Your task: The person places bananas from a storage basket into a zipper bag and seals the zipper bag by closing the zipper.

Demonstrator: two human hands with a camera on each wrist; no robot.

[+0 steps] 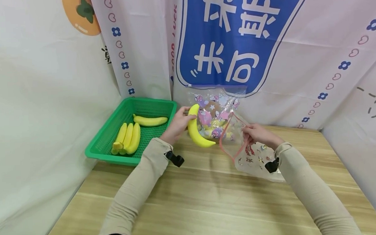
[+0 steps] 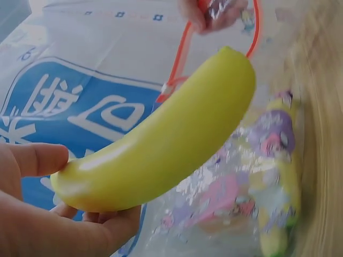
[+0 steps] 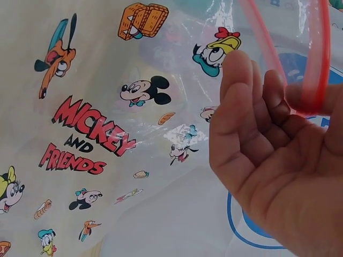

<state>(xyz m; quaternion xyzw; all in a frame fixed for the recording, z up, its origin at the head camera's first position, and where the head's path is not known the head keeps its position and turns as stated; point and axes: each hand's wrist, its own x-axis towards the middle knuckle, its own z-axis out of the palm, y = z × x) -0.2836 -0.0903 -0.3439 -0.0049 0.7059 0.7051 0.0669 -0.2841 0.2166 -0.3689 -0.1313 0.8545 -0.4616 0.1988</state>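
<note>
A yellow banana (image 1: 194, 131) is gripped near one end by my left hand (image 1: 179, 122), thumb on one side and fingers on the other. Its free end points toward the mouth of a clear zip bag (image 1: 254, 160) with a red-pink rim and cartoon prints. My right hand (image 1: 258, 135) pinches that bag's rim, and the mouth gapes open. In the right wrist view, the bag's printed side (image 3: 118, 123) hangs beside the curled fingers (image 3: 236, 107). Behind the banana, a second clear bag (image 1: 217, 113) with a purple top edge leans on the backdrop, yellow things inside it.
To the left stands a green basket (image 1: 97, 148) with several bananas (image 1: 150, 121) in it. A wooden tabletop (image 1: 203, 207) spreads below the hands. A white cloth backdrop with a blue sign (image 1: 229, 60) rises behind the table.
</note>
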